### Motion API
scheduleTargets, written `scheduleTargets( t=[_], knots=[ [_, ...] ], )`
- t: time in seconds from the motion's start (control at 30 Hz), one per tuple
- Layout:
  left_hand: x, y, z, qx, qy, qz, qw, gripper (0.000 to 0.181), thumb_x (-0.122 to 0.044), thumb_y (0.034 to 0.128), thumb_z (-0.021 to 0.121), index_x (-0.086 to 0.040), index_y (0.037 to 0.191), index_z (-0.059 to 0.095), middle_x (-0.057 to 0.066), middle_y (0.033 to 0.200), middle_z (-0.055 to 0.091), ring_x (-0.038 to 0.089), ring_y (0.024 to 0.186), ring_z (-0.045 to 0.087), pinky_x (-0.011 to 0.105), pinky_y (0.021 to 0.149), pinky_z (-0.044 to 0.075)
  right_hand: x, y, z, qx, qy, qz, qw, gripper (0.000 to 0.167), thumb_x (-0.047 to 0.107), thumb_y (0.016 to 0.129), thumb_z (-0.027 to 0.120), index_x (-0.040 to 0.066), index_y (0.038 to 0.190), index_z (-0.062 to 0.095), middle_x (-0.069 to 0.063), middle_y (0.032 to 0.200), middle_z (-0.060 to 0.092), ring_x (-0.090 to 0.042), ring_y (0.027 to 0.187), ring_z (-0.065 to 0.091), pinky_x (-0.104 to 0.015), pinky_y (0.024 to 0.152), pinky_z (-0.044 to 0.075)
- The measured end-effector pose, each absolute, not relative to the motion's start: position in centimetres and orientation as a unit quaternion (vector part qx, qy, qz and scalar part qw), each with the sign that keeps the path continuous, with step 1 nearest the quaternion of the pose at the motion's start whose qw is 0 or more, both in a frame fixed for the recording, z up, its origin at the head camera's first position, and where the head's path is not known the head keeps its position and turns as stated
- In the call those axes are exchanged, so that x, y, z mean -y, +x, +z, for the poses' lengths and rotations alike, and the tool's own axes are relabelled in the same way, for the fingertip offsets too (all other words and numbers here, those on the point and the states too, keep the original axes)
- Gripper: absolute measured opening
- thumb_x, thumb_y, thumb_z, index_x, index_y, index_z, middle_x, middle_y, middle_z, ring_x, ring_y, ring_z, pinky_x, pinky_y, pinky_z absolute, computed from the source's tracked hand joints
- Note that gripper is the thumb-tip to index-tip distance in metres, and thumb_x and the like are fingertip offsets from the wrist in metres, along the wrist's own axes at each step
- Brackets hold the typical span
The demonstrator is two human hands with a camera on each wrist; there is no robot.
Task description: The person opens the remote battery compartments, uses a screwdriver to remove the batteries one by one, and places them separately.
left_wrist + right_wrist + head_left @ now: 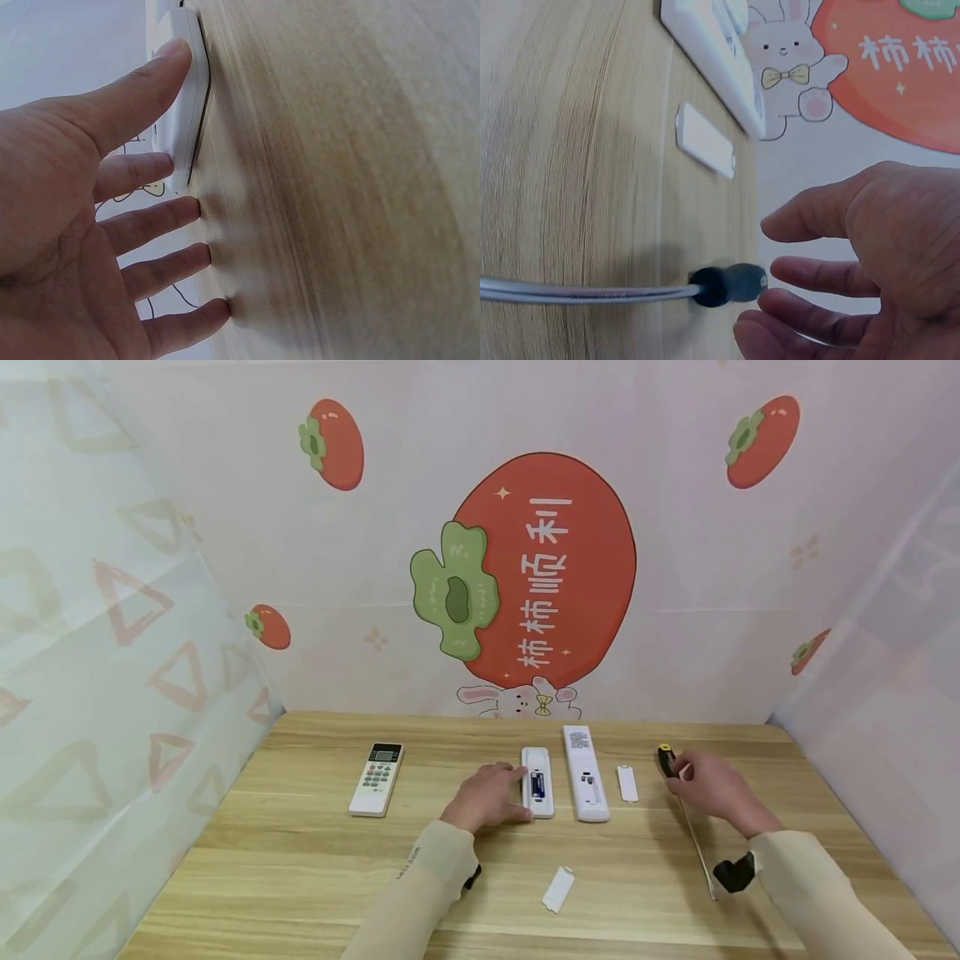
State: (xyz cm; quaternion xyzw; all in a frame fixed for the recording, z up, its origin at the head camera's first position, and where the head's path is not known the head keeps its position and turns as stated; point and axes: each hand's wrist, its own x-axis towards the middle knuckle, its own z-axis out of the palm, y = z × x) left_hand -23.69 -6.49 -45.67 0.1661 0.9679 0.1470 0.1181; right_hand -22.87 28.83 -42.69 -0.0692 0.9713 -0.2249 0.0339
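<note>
A white remote lies back-up with a dark blue battery showing in its uncovered compartment. My left hand is at its left side; in the left wrist view the thumb rests on its edge, with the other fingers stretched out. A long screwdriver with a black and yellow handle lies on the right. Beside that handle is my right hand, thumb and fingers apart and not wrapped round it. Whether a fingertip touches the handle is hard to tell.
A longer white remote lies back-up, its compartment uncovered. One small white cover is right of it; another cover lies nearer. A remote with buttons sits on the left of the wooden table. Printed walls enclose the table.
</note>
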Motion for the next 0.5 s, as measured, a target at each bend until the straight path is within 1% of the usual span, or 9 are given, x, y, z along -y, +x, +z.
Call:
scheduleTargets(
  t=[0.13,0.23,0.43,0.5],
  knots=[
    [6.6,-23.7,-45.6,-0.967,0.172,0.146,0.115,0.076,-0.047,0.0854,0.080,-0.018,0.150,0.052,0.009,0.149,0.052,0.030,0.137,0.047,0.050,0.108,0.043,-29.2,-23.3,-42.8,-0.974,-0.047,-0.218,0.032,0.031,0.020,0.093,0.069,-0.007,0.107,0.066,-0.018,0.093,0.066,-0.025,0.076,0.061,-0.042,0.063,0.050],
    [6.6,-23.6,-45.6,-0.967,0.174,0.145,0.115,0.076,-0.047,0.0856,0.080,-0.018,0.150,0.052,0.009,0.149,0.051,0.030,0.137,0.046,0.050,0.108,0.043,-29.3,-23.5,-42.9,-0.975,-0.033,-0.219,0.034,0.035,0.021,0.093,0.068,-0.010,0.109,0.065,-0.019,0.094,0.067,-0.025,0.075,0.062,-0.043,0.064,0.051],
    [6.6,-23.7,-45.8,-0.968,0.174,0.140,0.113,0.076,-0.048,0.0856,0.079,-0.018,0.150,0.052,0.009,0.149,0.051,0.030,0.137,0.047,0.049,0.109,0.043,-29.3,-23.9,-43.1,-0.974,-0.003,-0.220,0.044,0.050,0.027,0.094,0.068,-0.016,0.117,0.057,-0.028,0.101,0.067,-0.030,0.081,0.064,-0.046,0.068,0.052],
    [6.6,-23.7,-45.9,-0.968,0.175,0.139,0.113,0.077,-0.048,0.0857,0.079,-0.018,0.151,0.052,0.008,0.150,0.051,0.030,0.138,0.046,0.049,0.109,0.042,-29.3,-24.0,-43.3,-0.975,0.005,-0.219,0.046,0.054,0.029,0.094,0.069,-0.017,0.119,0.055,-0.027,0.101,0.067,-0.030,0.080,0.063,-0.045,0.067,0.052]
  ],
)
